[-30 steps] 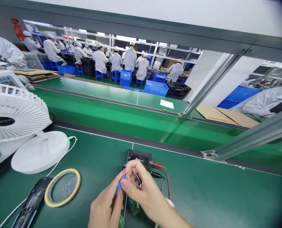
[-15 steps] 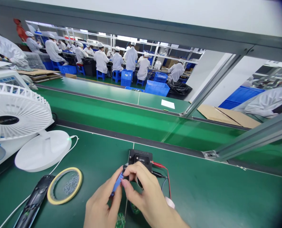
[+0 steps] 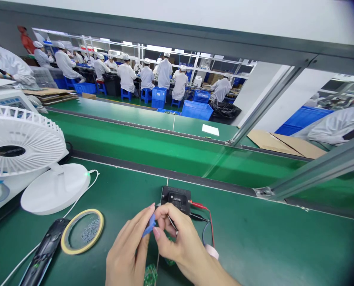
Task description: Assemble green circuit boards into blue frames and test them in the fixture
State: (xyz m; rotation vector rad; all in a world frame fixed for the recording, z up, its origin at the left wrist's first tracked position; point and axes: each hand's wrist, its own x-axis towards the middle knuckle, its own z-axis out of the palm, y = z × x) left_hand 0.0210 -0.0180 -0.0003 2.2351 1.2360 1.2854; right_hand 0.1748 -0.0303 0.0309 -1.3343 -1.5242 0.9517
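My left hand (image 3: 129, 246) grips a small blue plastic piece (image 3: 149, 226) between thumb and fingers, tilted up. Close against it is my right hand (image 3: 179, 242), its thumb and forefinger bent near the piece's right edge. A thin dark tool (image 3: 172, 224) shows between the right fingers; most of it is hidden, so its kind is unclear. Just beyond the hands sits a black box-like fixture (image 3: 177, 198) with a red clip (image 3: 197, 204) and a black clip (image 3: 198, 217) on its right side. Green circuit boards (image 3: 151, 275) lie below the hands, partly covered.
To the left, a yellow tape ring (image 3: 99, 230) surrounds many small screws (image 3: 90, 231), beside an open dark elongated housing (image 3: 43, 250). A white fan (image 3: 22, 147) stands further left, its cable crossing the green bench (image 3: 269, 242). A metal post (image 3: 269, 99) rises at right. Co-workers sit far behind.
The blue piece has turned in my left hand, showing a different side. My right fingertips have drawn slightly away from it, and the dark tool between them now shows more.
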